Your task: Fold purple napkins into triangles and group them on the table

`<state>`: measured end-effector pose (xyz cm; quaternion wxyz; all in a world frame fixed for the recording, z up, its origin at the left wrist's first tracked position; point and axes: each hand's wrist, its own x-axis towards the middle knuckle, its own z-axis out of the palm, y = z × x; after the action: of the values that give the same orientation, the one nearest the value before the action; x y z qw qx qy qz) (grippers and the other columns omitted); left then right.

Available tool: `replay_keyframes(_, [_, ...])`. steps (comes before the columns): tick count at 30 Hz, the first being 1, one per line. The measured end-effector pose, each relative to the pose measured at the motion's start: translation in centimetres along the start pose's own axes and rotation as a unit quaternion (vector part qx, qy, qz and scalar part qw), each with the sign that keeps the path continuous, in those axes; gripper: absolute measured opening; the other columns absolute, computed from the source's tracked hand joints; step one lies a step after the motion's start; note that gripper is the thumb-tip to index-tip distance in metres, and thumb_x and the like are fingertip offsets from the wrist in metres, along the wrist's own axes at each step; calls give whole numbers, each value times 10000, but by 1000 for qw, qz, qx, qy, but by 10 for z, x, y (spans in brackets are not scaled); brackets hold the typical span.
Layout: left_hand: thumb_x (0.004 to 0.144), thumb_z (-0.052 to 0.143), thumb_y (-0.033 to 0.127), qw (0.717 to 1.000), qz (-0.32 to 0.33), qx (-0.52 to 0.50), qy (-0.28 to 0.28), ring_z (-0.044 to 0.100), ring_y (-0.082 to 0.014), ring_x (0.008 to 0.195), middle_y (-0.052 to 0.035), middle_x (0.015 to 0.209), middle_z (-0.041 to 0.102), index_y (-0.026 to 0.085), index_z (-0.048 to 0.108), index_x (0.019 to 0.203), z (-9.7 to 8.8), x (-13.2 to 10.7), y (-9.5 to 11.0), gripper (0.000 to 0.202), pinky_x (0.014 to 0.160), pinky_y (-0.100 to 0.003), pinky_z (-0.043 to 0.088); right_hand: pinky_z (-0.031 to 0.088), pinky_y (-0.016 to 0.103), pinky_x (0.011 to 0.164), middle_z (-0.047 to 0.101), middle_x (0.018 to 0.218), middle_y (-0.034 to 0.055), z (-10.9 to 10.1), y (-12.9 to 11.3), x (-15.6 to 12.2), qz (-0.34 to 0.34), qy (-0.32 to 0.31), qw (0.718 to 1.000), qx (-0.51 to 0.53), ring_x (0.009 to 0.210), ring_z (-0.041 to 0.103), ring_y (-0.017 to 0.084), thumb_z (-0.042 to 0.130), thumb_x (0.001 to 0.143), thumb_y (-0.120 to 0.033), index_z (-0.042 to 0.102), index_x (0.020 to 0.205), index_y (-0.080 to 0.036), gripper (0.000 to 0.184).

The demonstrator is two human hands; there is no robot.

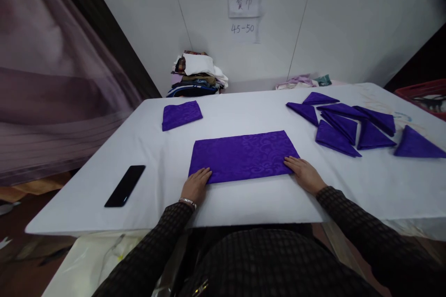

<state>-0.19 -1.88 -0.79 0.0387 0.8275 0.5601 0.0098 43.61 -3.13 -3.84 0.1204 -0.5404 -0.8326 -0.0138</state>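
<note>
Both hands flat on the near corners of a folded purple napkin.

The left hand (196, 185) and right hand (304, 172) lie palm-down, fingers together and stretched out, gripping nothing, on the purple napkin (242, 154) at mid-table (244, 199). Left of the napkin lies a black phone (125, 185); beyond-left, a small folded napkin (181, 114); to the right, folded triangles (348, 123).
</note>
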Motion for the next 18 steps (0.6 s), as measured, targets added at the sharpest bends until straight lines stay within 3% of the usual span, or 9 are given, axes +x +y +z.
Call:
replay_keyframes(8, [747,399,18,999,36,-10,7,427,-193,1300,-17,1357,527,243,562,1270,4,10,-9,592,1094,-403,333,434,424,978,568,1308,79,-5,0,-19,-21,8,1000,-4,1223,511,218,365,778,-33,592,1233,-195,534])
replay_keyframes(12, [735,413,15,999,34,12,0,384,-213,1328,-20,1379,505,249,550,1280,-1,45,-19,608,1127,-453,238,426,439,987,561,1315,78,-5,-15,-43,-10,14,1000,-16,1223,510,226,377,773,-34,588,1238,-205,539])
replay_keyframes(18, [762,370,17,998,-47,41,3,344,-239,1350,-54,1435,437,212,489,1334,-13,97,-27,615,1126,-505,168,433,447,983,574,1299,82,0,-49,-64,-11,15,1000,-10,1223,511,230,388,817,-46,605,1211,-206,477])
